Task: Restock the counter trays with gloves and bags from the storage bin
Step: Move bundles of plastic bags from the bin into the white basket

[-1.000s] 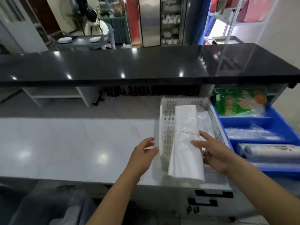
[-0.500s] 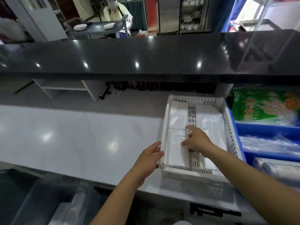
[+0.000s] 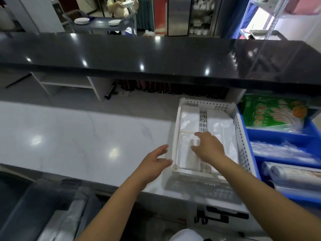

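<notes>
A restaurant service station: a raised black counter (image 3: 156,54) over a white tabletop (image 3: 78,136), a cart with stacked plates (image 3: 81,20) beyond, and a steel cabinet of dishware (image 3: 202,14).

A perforated tray (image 3: 238,136) sits on the counter (image 3: 78,136) toward its right end, its near wall close to the counter's front edge, with a compartmented bin (image 3: 309,136) just beside it on the right. In the tray, a banded stack of bags (image 3: 186,136) lies along the left wall and a second stack (image 3: 220,126) along the right. A raised ledge (image 3: 156,54) runs behind along the counter's back edge, and a glove packet (image 3: 271,113) stands in the bin's far compartment.
</notes>
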Demonstrator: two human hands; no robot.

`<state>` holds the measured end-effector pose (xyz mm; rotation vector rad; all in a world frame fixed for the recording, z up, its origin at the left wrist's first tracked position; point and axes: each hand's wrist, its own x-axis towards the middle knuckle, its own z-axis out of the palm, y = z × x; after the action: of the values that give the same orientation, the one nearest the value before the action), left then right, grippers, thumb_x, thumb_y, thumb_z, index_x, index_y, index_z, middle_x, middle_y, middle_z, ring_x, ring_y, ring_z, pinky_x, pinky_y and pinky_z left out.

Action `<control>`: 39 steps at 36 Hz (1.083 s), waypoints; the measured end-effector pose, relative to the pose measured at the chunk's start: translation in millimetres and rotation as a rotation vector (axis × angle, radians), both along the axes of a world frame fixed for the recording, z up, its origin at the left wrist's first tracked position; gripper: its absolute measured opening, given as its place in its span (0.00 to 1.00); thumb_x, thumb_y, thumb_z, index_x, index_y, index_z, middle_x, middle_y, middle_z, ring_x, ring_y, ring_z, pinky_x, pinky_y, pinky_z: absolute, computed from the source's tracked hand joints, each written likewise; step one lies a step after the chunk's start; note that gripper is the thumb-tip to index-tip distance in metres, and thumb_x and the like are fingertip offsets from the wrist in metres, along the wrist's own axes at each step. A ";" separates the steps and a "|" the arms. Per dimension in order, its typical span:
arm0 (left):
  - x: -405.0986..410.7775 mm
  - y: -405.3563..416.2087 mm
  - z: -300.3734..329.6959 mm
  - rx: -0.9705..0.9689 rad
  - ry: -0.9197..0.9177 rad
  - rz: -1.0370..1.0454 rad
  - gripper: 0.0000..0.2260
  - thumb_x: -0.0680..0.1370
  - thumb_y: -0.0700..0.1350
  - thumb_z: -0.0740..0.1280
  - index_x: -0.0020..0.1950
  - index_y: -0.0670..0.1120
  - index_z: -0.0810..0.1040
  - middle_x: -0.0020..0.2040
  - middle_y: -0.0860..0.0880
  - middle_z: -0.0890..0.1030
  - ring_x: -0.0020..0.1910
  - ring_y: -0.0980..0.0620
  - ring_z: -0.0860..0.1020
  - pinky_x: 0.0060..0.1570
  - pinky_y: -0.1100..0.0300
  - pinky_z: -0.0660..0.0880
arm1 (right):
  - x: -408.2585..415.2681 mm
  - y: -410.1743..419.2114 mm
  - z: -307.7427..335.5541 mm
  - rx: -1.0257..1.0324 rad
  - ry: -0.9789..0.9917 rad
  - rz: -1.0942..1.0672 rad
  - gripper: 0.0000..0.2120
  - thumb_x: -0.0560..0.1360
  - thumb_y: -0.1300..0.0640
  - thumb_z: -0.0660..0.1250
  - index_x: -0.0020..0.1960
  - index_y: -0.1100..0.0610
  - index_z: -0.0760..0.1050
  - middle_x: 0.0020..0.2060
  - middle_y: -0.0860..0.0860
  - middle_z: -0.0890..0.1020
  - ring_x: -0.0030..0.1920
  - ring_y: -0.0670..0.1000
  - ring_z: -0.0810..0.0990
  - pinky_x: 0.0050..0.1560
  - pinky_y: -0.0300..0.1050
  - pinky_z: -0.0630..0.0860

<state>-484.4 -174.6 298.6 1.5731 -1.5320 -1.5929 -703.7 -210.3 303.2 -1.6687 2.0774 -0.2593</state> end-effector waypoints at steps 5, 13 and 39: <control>66.1 36.3 0.5 -0.182 -0.168 0.000 0.27 0.77 0.58 0.67 0.73 0.69 0.62 0.71 0.67 0.63 0.67 0.64 0.63 0.58 0.69 0.66 | 48.9 23.9 45.7 -0.293 -0.142 0.104 0.25 0.76 0.47 0.66 0.72 0.50 0.69 0.71 0.50 0.71 0.72 0.53 0.67 0.68 0.50 0.66; 200.9 161.8 -28.1 -0.241 -0.453 0.151 0.32 0.77 0.57 0.68 0.78 0.60 0.58 0.79 0.55 0.58 0.79 0.52 0.54 0.76 0.47 0.57 | 223.9 126.9 19.7 -0.223 -0.256 0.567 0.29 0.76 0.38 0.64 0.75 0.42 0.64 0.77 0.46 0.61 0.78 0.50 0.53 0.76 0.47 0.51; 386.7 358.0 -135.6 0.244 -0.381 0.668 0.29 0.76 0.54 0.68 0.75 0.54 0.65 0.71 0.51 0.70 0.70 0.51 0.67 0.57 0.65 0.62 | 477.4 203.5 -121.4 0.476 0.115 1.096 0.33 0.74 0.40 0.66 0.76 0.49 0.63 0.76 0.52 0.64 0.76 0.54 0.61 0.73 0.51 0.62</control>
<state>-97.8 183.4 163.0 2.3101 -0.8179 -1.1638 -226.3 -6.8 181.8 -2.2026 0.8984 0.6338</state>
